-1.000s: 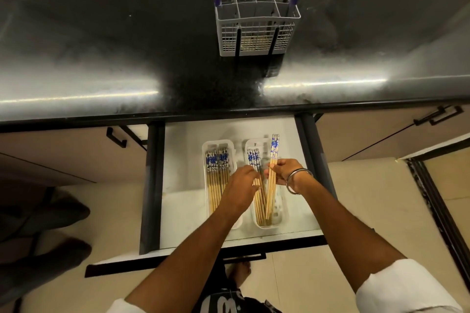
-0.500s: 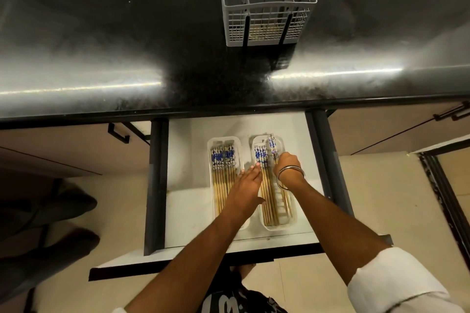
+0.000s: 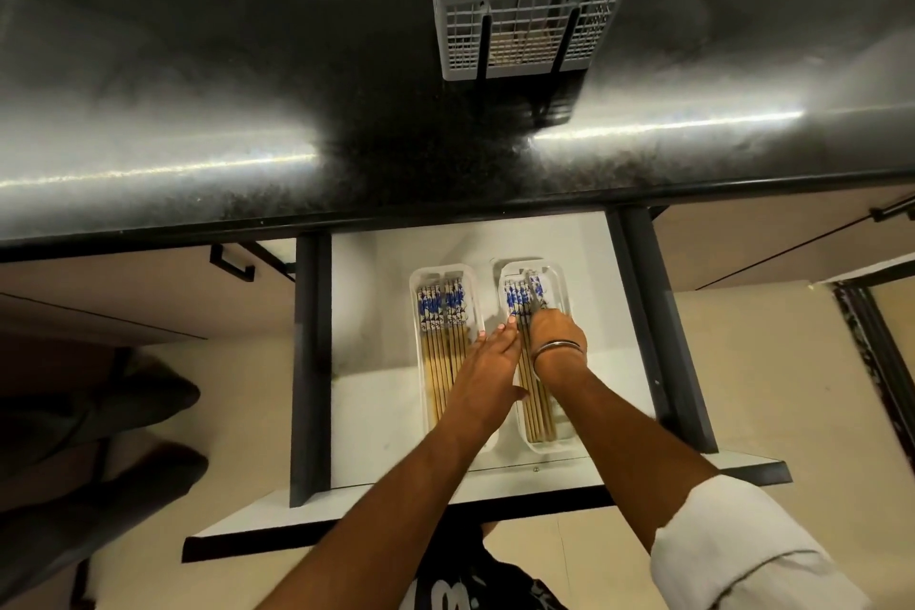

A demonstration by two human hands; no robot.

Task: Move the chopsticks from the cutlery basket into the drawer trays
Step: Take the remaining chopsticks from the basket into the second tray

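The grey cutlery basket [image 3: 525, 40] with purple handle posts stands on the black countertop; wooden chopsticks show through its mesh. Below, the white drawer [image 3: 376, 411] is pulled out with two clear trays side by side. The left tray [image 3: 440, 269] holds a row of blue-patterned chopsticks [image 3: 440, 337]. My right hand [image 3: 557, 332], with a metal bangle, is down over the right tray [image 3: 559, 448], fingers curled on a few chopsticks [image 3: 539, 411] lying there. My left hand [image 3: 490, 357] lies flat between the trays, straight fingertips touching the right tray's chopsticks.
The glossy countertop [image 3: 247, 64] overhangs the drawer's back. Dark drawer rails [image 3: 309, 362] flank the white bottom. A black cabinet handle [image 3: 232, 263] is on the left. Dark shapes [image 3: 99, 436] lie on the floor at left.
My right hand has lowered its chopsticks from tilted above the right tray down flat into it. My left hand has straightened and moved beside them. The view has shifted closer.
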